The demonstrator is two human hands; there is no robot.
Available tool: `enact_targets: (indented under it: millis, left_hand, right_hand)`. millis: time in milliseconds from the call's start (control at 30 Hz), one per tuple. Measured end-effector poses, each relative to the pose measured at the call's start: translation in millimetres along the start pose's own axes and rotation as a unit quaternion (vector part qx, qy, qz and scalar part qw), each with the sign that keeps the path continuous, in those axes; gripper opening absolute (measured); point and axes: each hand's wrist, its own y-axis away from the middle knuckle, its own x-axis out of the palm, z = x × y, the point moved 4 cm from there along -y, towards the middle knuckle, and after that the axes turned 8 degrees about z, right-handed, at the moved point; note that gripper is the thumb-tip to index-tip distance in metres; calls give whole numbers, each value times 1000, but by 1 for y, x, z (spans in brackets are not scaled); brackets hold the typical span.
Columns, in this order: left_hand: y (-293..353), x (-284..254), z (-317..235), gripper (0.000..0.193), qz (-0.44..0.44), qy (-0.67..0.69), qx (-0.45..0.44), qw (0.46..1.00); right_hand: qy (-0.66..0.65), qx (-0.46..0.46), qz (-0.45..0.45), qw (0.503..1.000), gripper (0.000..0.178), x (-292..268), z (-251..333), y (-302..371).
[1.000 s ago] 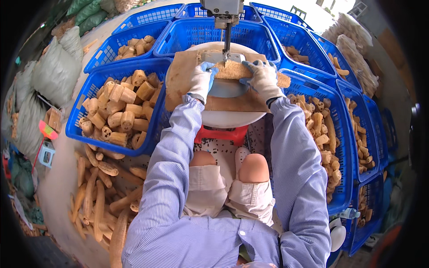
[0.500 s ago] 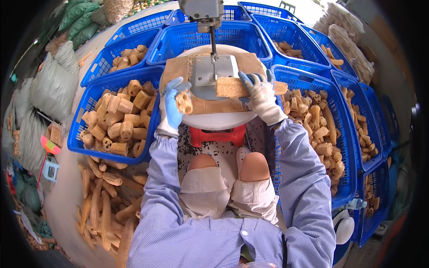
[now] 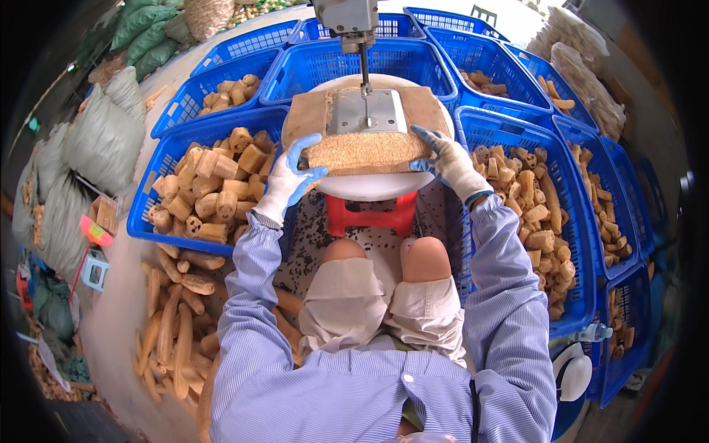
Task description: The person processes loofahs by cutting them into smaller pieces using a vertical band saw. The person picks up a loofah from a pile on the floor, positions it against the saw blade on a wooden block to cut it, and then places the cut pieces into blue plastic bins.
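A long, tan dried loofah (image 3: 362, 153) lies crosswise at the near edge of the cutting machine's worktable, in front of its metal plate (image 3: 369, 111). My left hand (image 3: 292, 173), in a white and blue glove, has thumb and fingers round its left end. At the right end, my right hand (image 3: 449, 162), gloved alike, grips it between thumb and fingers. Above the plate, the machine's head (image 3: 346, 16) holds a thin upright rod (image 3: 365, 66) that reaches down to the plate, behind the loofah.
Blue baskets of cut loofah pieces stand on the left (image 3: 140, 221) and right (image 3: 583, 295). A blue basket (image 3: 413, 63) sits behind the worktable. Whole loofahs (image 3: 177, 332) are heaped on the floor at lower left. A red stool (image 3: 369, 215) shows beneath the worktable.
The short loofah piece has gone from my left hand, which now grips the long loofah's left end. My right hand has shifted to its right end. The loofah has moved nearer me.
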Motion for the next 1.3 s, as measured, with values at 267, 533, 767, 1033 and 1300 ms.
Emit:
enact_targets:
  millis: [267, 533, 767, 1033, 1300]
  left_hand:
    - [-2, -37, 31, 92, -23, -64, -47, 997]
    - [-5, -57, 19, 78, 11, 37, -157, 987]
    - [-22, -74, 38, 49, -15, -3, -124, 992]
    - [-43, -77, 63, 41, -30, 80, -116, 990]
    - [-71, -87, 93, 38, -103, 85, -84, 987]
  right_hand:
    - [-250, -23, -21, 968, 72, 34, 3, -53]
    - [-246, -18, -84, 966, 66, 61, 1, -88]
    - [-205, 42, -63, 976, 59, 53, 11, -94]
    - [-146, 59, -88, 984, 56, 45, 15, -109]
    - [-92, 124, -119, 981, 49, 37, 14, -130]
